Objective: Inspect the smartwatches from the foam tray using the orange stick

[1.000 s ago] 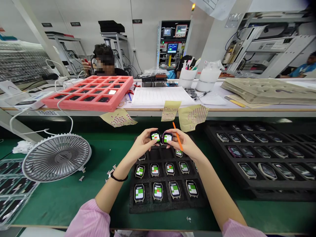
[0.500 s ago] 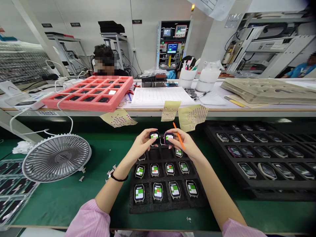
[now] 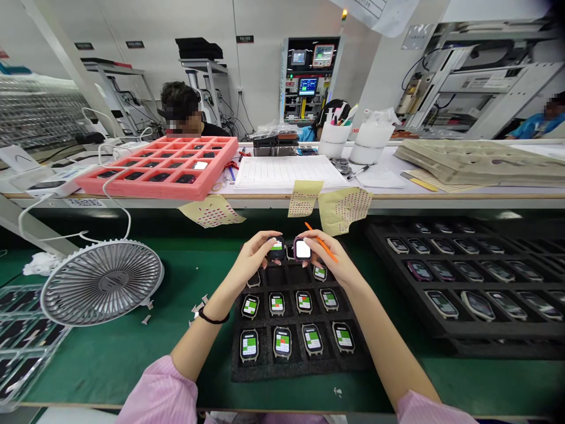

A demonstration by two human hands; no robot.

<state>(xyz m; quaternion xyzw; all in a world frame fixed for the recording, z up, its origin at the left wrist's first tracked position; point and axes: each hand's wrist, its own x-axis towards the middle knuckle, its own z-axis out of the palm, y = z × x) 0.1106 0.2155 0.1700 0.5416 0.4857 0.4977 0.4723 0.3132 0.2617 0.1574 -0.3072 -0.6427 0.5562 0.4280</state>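
Note:
My left hand [image 3: 252, 257] is closed on a dark smartwatch [image 3: 276, 252], its thumb over a screen with green and white areas. Beside it, my right hand [image 3: 331, 254] grips a purple-rimmed smartwatch [image 3: 302, 249] whose screen glows plain white. An orange stick [image 3: 322, 242], perhaps a pen, is tucked between the fingers of that same hand. Both watches are held up side by side over the far end of a black foam tray [image 3: 300, 370]. Several lit smartwatches [image 3: 282, 342] lie in the tray's compartments, face up.
Left of the tray stands a round grey fan [image 3: 103, 282]. More black trays [image 3: 424, 321] with watches are stacked at right. On the shelf ahead sit a pink foam tray [image 3: 194, 189], paper sheets [image 3: 286, 171] and white cups [image 3: 333, 141]. Co-workers sit beyond.
The purple-rimmed watch's screen has turned from a green and white display to plain white. My right thumb has shifted up the screen, and the orange stick has tilted further over. Both watches stay nearly in place.

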